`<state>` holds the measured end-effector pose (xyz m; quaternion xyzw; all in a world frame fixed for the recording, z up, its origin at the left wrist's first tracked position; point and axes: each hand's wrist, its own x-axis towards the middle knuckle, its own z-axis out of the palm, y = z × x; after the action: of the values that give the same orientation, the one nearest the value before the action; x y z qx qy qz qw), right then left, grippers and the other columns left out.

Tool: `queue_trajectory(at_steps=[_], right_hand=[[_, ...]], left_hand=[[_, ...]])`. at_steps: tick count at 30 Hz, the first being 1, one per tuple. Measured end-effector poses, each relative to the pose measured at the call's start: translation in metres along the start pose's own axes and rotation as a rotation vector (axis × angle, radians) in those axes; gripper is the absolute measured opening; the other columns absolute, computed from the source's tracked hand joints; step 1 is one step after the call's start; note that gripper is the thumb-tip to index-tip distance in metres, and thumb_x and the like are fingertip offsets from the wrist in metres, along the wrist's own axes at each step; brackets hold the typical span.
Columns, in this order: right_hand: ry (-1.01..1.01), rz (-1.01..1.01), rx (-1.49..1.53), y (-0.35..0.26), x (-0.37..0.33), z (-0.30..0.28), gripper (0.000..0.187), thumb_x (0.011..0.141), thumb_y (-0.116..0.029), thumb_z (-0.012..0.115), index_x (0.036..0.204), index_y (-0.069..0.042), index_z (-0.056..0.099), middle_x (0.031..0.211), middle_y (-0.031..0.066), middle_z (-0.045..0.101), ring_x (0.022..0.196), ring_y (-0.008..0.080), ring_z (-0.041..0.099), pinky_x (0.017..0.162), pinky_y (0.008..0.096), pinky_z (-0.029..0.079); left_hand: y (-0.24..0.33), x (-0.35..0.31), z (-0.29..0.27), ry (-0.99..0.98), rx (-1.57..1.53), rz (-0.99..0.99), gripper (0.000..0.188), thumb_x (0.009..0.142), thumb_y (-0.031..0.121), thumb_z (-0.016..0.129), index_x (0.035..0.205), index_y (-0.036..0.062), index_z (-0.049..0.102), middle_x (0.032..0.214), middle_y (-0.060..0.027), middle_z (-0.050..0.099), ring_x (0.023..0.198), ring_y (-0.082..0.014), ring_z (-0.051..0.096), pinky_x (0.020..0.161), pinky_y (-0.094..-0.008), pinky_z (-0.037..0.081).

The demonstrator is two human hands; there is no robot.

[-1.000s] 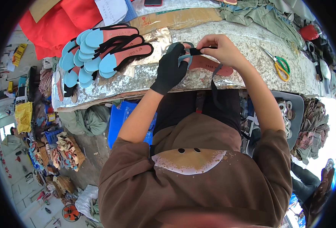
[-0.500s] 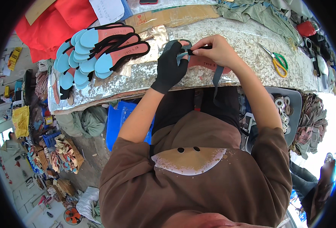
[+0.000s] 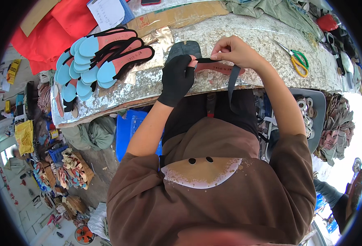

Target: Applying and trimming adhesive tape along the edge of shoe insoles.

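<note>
A pink insole point(image 3: 213, 70) with a dark edge lies at the front of the worktable. My left hand point(image 3: 177, 80), in a black fingerless glove, is closed at the insole's left end, its bare fingertips pinching the edge there. A black strip point(image 3: 232, 84) runs along the insole's far edge, and its loose tail hangs over the table's front edge. Bare, my right hand point(image 3: 237, 51) pinches that strip between thumb and forefinger above the insole. Just beyond my left hand rests a dark grey, rounded flat piece point(image 3: 185, 48), partly covered by the hand.
To the left lies a pile of pink and light-blue insoles point(image 3: 95, 61) with black edging. Scissors point(image 3: 295, 59) with green and yellow handles lie right. Cardboard point(image 3: 177, 15) and red cloth point(image 3: 72, 20) sit at the back. A grey bin point(image 3: 319, 119) of rolls stands below right.
My left hand has drawn slightly back toward me, uncovering more of the dark grey piece. My right hand has shifted slightly; more of the black strip along the insole shows between the hands.
</note>
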<state>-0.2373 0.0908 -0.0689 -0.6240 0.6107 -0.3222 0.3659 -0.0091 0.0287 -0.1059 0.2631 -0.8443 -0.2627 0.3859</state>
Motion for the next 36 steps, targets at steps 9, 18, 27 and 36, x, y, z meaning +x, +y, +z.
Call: queue_trajectory(at_steps=[9, 18, 27, 36], right_hand=[[0.235, -0.13, -0.634, -0.039, -0.019, 0.032, 0.016, 0.081, -0.018, 0.071, 0.078, -0.002, 0.067, 0.08, 0.0119, 0.066, 0.073, 0.0294, 0.066, 0.062, 0.0386, 0.053], [0.163, -0.153, -0.885, -0.03, -0.043, 0.017, 0.01, 0.081, -0.011, 0.066, 0.087, -0.005, 0.062, 0.086, 0.0091, 0.06, 0.075, 0.0287, 0.068, 0.061, 0.0378, 0.055], [0.248, -0.215, -0.882, -0.016, -0.054, 0.009, 0.016, 0.079, -0.016, 0.07, 0.082, -0.005, 0.058, 0.084, 0.0073, 0.059, 0.07, 0.0266, 0.067, 0.058, 0.0383, 0.053], [0.26, -0.259, -0.675, 0.024, -0.081, -0.012, 0.018, 0.082, -0.02, 0.069, 0.086, -0.007, 0.057, 0.083, 0.0065, 0.056, 0.073, 0.029, 0.064, 0.059, 0.0393, 0.05]], left_hand=[[0.011, 0.049, -0.018, -0.528, -0.057, 0.067, 0.018, 0.082, 0.013, 0.065, 0.096, 0.005, 0.071, 0.086, -0.0134, 0.068, 0.086, -0.0325, 0.065, 0.077, -0.0374, 0.05], [0.019, 0.043, 0.0, -0.429, 0.252, 0.15, 0.011, 0.076, 0.008, 0.062, 0.086, 0.0057, 0.067, 0.082, -0.0128, 0.064, 0.08, -0.035, 0.061, 0.07, -0.0428, 0.049], [0.024, 0.043, 0.021, -0.459, 0.269, 0.268, 0.012, 0.079, 0.011, 0.059, 0.085, 0.0131, 0.069, 0.073, -0.0091, 0.064, 0.074, -0.031, 0.064, 0.062, -0.0411, 0.05], [0.06, 0.067, 0.022, -0.67, 0.343, 0.303, 0.023, 0.084, 0.033, 0.067, 0.079, 0.0111, 0.069, 0.07, -0.0065, 0.064, 0.064, -0.0293, 0.062, 0.062, -0.0406, 0.048]])
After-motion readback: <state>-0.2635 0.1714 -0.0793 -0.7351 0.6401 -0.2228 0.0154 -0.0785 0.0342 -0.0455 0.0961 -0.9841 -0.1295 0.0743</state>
